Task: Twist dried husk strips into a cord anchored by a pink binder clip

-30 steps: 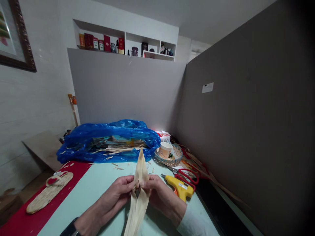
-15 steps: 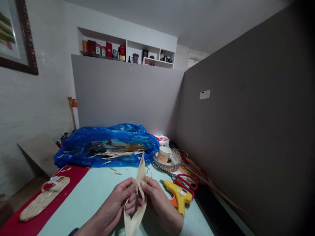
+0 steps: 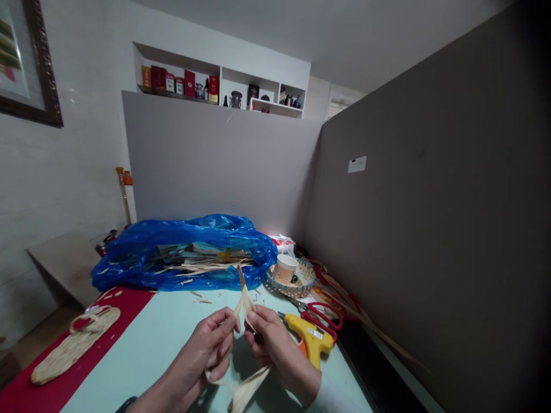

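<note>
The woven sandal [image 3: 75, 345] lies on the red cloth at left. Near center, the left hand [image 3: 217, 338] and right hand [image 3: 278, 347] each hold the pale husk [image 3: 244, 301] in a finger grip, above the surface [image 3: 142, 338]. Just right sits the yellow glue gun [image 3: 310, 335], near the red-handled scissors [image 3: 325, 315].

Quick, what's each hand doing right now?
Left hand: closed, pinching the dried husk strip.
Right hand: closed, pinching the same strip.

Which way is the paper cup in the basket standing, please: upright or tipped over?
Upright: the paper cup has its round open rim facing up, above its patterned side, in the basket.
</note>
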Motion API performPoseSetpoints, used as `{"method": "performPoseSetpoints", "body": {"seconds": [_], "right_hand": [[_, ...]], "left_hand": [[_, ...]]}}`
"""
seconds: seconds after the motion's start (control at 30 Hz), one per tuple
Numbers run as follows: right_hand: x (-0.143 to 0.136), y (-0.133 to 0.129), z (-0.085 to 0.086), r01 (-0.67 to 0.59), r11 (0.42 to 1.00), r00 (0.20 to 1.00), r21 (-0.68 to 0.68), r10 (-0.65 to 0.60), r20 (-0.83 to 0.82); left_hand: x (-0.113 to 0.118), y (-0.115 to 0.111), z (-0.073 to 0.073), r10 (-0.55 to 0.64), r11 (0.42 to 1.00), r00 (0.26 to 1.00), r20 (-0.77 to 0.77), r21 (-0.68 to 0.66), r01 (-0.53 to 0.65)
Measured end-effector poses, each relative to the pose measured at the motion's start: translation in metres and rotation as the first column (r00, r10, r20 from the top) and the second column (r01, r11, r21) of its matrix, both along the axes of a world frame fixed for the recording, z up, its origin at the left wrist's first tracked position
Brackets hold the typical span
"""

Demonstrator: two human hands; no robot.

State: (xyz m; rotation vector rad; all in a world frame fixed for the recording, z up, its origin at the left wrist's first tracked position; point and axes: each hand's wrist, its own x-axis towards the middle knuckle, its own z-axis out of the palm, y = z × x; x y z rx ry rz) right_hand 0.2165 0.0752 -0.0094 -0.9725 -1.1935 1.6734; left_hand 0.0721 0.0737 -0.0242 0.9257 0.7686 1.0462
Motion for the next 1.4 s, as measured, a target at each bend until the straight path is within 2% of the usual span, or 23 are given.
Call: {"method": "performPoseSetpoints", "body": {"seconds": [0.13,0.27,0.37,0.5,0.6,0.7,0.8,0.87,1.0,1.17,1.4], "right_hand": [[0.002,0.002,0.0,-0.023,0.997,0.998,0.073,0.019,0.059],[0.009,0.007,0.005,-0.019,0.995,0.987,0.101,0.003,0.16],[0.012,0.01,0.008,0.018,0.992,0.974,0.127,-0.046,0.22],[0.006,0.005,0.005,0.018,0.969,0.927,0.246,-0.109,0.36],[-0.002,-0.007,0.002,-0.032,0.92,0.856,0.391,-0.177,0.486],[-0.004,-0.017,0.003,-0.12,0.858,0.767,0.499,-0.239,0.595],[-0.002,-0.018,0.005,-0.162,0.844,0.675,0.511,-0.283,0.682],[0.0,-0.016,0.005,-0.154,0.849,0.651,0.506,-0.298,0.698],[0.0,-0.013,0.002,-0.151,0.842,0.672,0.518,-0.296,0.679],[-0.003,-0.015,-0.004,-0.077,0.851,0.7,0.519,-0.325,0.636],[-0.007,-0.012,-0.005,-0.015,0.865,0.755,0.501,-0.319,0.573]], "left_hand": [[-0.008,-0.002,0.01,-0.134,0.991,0.977,-0.168,-0.05,0.128],[-0.023,0.004,0.016,-0.18,0.982,0.93,-0.321,-0.011,0.187],[-0.031,0.005,0.022,-0.17,0.979,0.91,-0.378,0.041,0.2],[-0.026,-0.003,0.027,-0.115,0.993,0.962,-0.246,-0.01,0.116],[-0.015,-0.006,0.018,-0.066,0.998,0.987,-0.147,-0.013,0.065],[-0.01,-0.004,0.006,0.008,1.0,0.991,-0.13,0.003,-0.008],[-0.012,0.0,0.001,0.101,0.995,0.982,-0.16,0.006,-0.101],[-0.013,0.001,0.002,0.134,0.991,0.976,-0.173,0.006,-0.135],[-0.014,0.0,0.007,0.122,0.992,0.976,-0.182,0.013,-0.122],[-0.011,-0.005,0.009,0.12,0.992,0.964,-0.238,0.063,-0.109],[-0.007,-0.004,0.009,0.15,0.987,0.901,-0.406,0.112,-0.114]]}}
